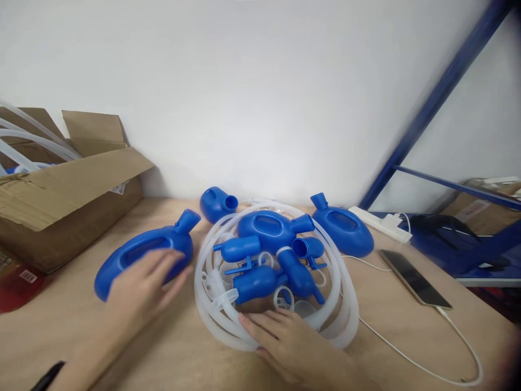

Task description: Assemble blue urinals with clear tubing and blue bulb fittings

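My left hand, slightly blurred, hovers over or touches the front of a blue plastic urinal bottle on the left; contact is unclear. Its fingers are spread with nothing held. My right hand lies with extended fingers on the near side of a coil of translucent white tubing. Inside and on that coil sit another blue urinal bottle, several blue funnel-like connectors and some clear rings and caps. A short blue bottle lies behind, and one more blue bottle rests at the right.
An open cardboard box with tubing stands at the left, beside a red package. To the right are a phone on a white cable, a power strip and a blue metal frame. A white wall rises behind.
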`<act>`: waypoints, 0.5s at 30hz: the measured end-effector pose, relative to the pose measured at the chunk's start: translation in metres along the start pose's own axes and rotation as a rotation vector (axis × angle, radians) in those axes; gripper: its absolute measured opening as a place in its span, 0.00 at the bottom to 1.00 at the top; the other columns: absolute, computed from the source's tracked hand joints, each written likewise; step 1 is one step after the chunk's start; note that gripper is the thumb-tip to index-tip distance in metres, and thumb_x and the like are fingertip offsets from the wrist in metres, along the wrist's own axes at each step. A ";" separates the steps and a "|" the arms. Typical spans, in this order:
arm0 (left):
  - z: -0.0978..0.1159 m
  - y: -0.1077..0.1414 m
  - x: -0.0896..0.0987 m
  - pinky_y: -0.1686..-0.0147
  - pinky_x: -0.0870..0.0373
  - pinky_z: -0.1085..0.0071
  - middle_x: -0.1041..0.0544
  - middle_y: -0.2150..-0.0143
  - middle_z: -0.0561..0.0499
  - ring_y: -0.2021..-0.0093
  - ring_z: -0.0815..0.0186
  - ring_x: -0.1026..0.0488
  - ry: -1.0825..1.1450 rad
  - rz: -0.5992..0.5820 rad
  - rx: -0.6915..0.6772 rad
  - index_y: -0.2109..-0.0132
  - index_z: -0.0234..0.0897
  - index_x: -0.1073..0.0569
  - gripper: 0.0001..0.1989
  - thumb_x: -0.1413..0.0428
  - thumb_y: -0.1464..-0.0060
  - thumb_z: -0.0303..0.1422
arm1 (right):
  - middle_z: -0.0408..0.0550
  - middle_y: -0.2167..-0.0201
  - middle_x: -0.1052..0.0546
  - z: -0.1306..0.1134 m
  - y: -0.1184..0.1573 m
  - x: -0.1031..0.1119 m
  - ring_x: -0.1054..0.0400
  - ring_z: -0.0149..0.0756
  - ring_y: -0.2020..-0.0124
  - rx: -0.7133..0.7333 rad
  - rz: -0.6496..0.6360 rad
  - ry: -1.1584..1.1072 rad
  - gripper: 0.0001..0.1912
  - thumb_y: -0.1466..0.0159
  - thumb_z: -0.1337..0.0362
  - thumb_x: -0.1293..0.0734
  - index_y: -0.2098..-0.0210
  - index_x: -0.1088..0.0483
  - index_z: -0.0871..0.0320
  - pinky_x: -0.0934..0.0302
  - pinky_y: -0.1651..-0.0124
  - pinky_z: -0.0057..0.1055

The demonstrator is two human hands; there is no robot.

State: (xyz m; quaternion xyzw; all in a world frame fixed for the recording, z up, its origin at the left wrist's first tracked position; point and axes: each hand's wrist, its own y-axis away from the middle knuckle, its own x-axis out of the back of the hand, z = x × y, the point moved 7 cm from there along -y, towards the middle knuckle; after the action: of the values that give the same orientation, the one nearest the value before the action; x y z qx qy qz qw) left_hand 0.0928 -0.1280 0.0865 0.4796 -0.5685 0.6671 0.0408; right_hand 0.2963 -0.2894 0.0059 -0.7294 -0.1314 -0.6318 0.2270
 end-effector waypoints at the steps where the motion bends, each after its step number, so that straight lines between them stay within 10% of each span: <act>1: -0.020 -0.008 -0.002 0.53 0.23 0.55 0.19 0.47 0.37 0.49 0.46 0.20 -0.106 -0.063 0.096 0.44 0.37 0.27 0.17 0.48 0.30 0.44 | 0.52 0.36 0.23 0.000 -0.002 0.000 0.25 0.44 0.44 0.007 -0.030 -0.019 0.34 0.28 0.67 0.37 0.24 0.47 0.59 0.32 0.44 0.40; 4: -0.072 -0.023 -0.019 0.49 0.28 0.39 0.26 0.38 0.23 0.42 0.28 0.26 -0.262 -0.324 0.359 0.34 0.26 0.34 0.36 0.53 0.32 0.54 | 0.52 0.35 0.24 -0.001 -0.013 0.001 0.26 0.44 0.42 0.028 -0.085 -0.085 0.32 0.26 0.65 0.38 0.24 0.47 0.58 0.33 0.41 0.40; 7: -0.095 -0.026 -0.042 0.51 0.27 0.44 0.23 0.42 0.24 0.44 0.30 0.25 -0.158 -0.550 0.531 0.34 0.28 0.33 0.41 0.56 0.35 0.60 | 0.54 0.35 0.25 -0.005 -0.023 0.001 0.27 0.46 0.41 0.019 -0.089 -0.110 0.34 0.25 0.60 0.36 0.24 0.47 0.59 0.33 0.41 0.42; 11: -0.098 -0.036 -0.057 0.56 0.28 0.52 0.22 0.43 0.28 0.43 0.33 0.25 -0.066 -0.623 0.589 0.42 0.35 0.27 0.39 0.57 0.38 0.64 | 0.56 0.35 0.25 -0.003 -0.023 0.015 0.28 0.48 0.39 -0.016 0.009 -0.113 0.38 0.28 0.45 0.34 0.26 0.43 0.57 0.33 0.40 0.42; 15: -0.114 -0.043 -0.065 0.58 0.29 0.54 0.20 0.44 0.30 0.46 0.33 0.23 -0.024 -0.718 0.676 0.45 0.37 0.25 0.42 0.59 0.41 0.68 | 0.48 0.47 0.18 0.026 -0.004 0.036 0.23 0.42 0.48 -0.202 0.117 -0.103 0.18 0.23 0.53 0.38 0.40 0.27 0.52 0.32 0.48 0.38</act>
State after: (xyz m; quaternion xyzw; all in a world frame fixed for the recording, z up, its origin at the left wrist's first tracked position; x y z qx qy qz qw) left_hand 0.0856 0.0094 0.0848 0.6394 -0.1196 0.7524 0.1038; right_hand 0.3228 -0.2762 0.0395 -0.7863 -0.0354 -0.5894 0.1818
